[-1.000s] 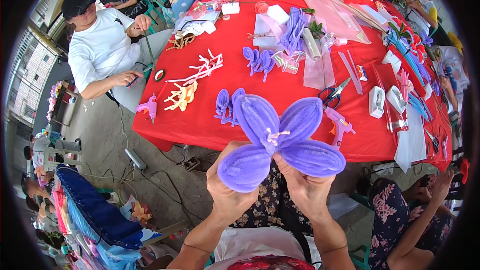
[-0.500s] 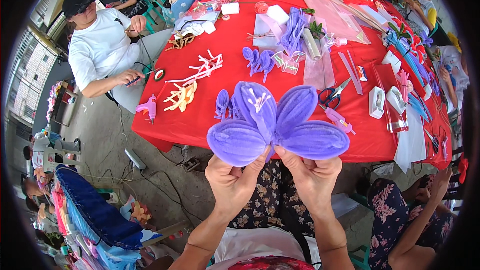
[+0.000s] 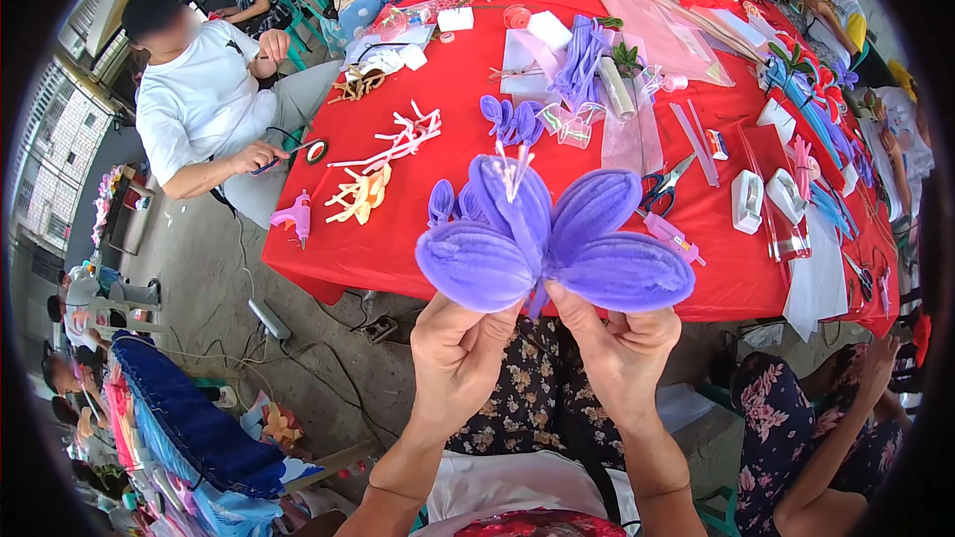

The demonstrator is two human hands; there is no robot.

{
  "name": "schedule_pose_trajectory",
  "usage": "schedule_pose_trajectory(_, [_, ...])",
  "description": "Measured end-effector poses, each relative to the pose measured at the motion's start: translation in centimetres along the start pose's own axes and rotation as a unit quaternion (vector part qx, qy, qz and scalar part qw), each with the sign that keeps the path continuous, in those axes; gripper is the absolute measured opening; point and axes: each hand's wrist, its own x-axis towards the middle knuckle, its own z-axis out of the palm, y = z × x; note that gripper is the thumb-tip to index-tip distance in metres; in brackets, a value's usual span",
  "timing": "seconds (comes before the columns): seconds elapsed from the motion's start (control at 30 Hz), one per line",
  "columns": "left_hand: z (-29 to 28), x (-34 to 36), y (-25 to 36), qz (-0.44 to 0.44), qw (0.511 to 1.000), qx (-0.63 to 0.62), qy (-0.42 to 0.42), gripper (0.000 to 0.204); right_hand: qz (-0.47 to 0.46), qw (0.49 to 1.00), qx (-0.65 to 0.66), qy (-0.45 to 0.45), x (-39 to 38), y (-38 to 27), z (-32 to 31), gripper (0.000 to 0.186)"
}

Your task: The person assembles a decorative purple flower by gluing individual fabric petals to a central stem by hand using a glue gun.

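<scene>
A purple pipe-cleaner flower (image 3: 517, 229) with rounded, ribbed petals and pale stamens is held up over the near edge of the red-covered table (image 3: 328, 239). My left hand (image 3: 460, 343) pinches it low on its left side. From the right, my right hand (image 3: 617, 343) grips its base, thumb up beneath the petals. Both hands are closed, their fingertips partly hidden behind the flower. Just beyond it, loose purple petals (image 3: 442, 203) lie on the cloth, partly covered by the flower. Farther back rest more purple petals (image 3: 512, 121).
Right of the flower lie scissors (image 3: 665, 185) and a pink glue gun (image 3: 671, 237); another pink glue gun (image 3: 294, 217) is at the left. White tape dispensers (image 3: 748, 201) stand farther right. A person in white (image 3: 204, 104) sits left, holding a tool. Cables (image 3: 333, 363) run across the floor.
The flower has tipped slightly in my hands: its left petal and upright petal have shifted, and the stamens stand higher. My hands have barely moved.
</scene>
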Motion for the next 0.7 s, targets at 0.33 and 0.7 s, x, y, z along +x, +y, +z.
schedule_pose_trajectory(0.33, [-0.1, 0.3, -0.4, -0.044, 0.988, -0.148, 0.011, 0.016, 0.036, 0.999, 0.004, -0.009, 0.1, -0.7, 0.0, 0.018])
schedule_pose_trajectory(0.7, [-0.2, 0.6, -0.4, -0.026, 0.992, -0.123, 0.012, 0.015, 0.003, 0.997, 0.037, -0.070, 0.8, -1.0, -0.2, 0.022])
